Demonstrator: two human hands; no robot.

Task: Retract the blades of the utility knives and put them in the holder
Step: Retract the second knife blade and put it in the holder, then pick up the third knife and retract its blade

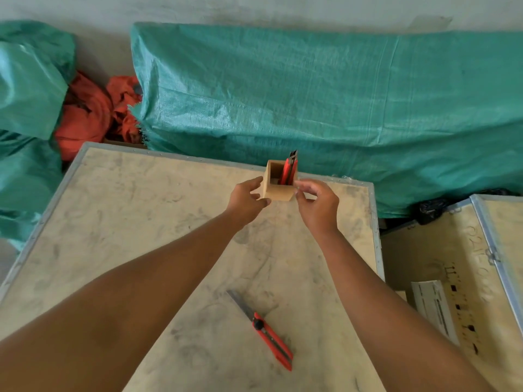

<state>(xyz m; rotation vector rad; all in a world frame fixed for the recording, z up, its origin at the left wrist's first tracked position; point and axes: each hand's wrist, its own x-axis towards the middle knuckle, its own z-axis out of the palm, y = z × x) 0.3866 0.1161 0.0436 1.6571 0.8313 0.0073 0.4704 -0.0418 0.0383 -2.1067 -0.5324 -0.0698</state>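
Knives' (288, 172) lower ends inside holder (278, 190)

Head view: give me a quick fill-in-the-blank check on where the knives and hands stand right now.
1. The utility knife lying on the table has its blade ____.
2. The other knives stand inside the wooden ____.
3. The left hand and right hand are on either side of the ____.

Missing words: extended; holder; holder

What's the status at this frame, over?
Both hands at the holder: left hand steadying, right hand beside it. Knives inside. One knife on table, blade out. Nothing blocking.
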